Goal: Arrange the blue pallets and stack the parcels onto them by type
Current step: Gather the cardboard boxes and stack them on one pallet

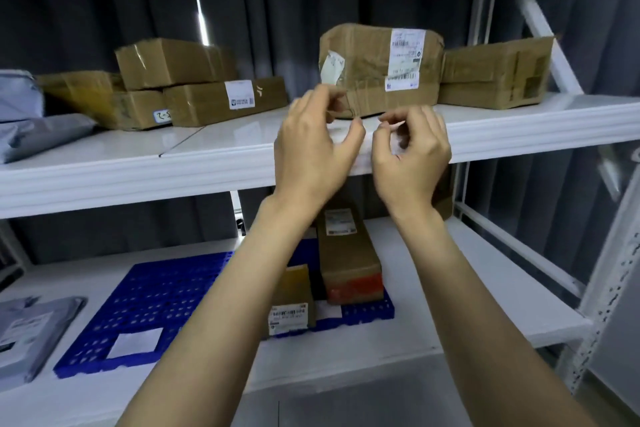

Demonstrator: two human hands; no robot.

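Both my hands are raised in front of the upper shelf (pixel 207 156), side by side, fingers loosely curled and holding nothing. My left hand (pixel 311 146) and my right hand (pixel 410 152) hover just short of a crumpled brown parcel (pixel 374 69) with white labels. On the lower shelf lie two blue pallets: the left one (pixel 156 302) carries only a white slip, the right one (pixel 367 312) bears a long cardboard box (pixel 346 260) and a smaller box (pixel 292 295). Other cardboard boxes (pixel 194 87) sit on the upper shelf at left, and one more box (pixel 495 73) at right.
Grey plastic mailer bags lie at the far left of the upper shelf (pixel 31 121) and of the lower shelf (pixel 27 333). White metal rack posts (pixel 602 295) and a diagonal brace (pixel 533 14) bound the right side. A dark curtain hangs behind.
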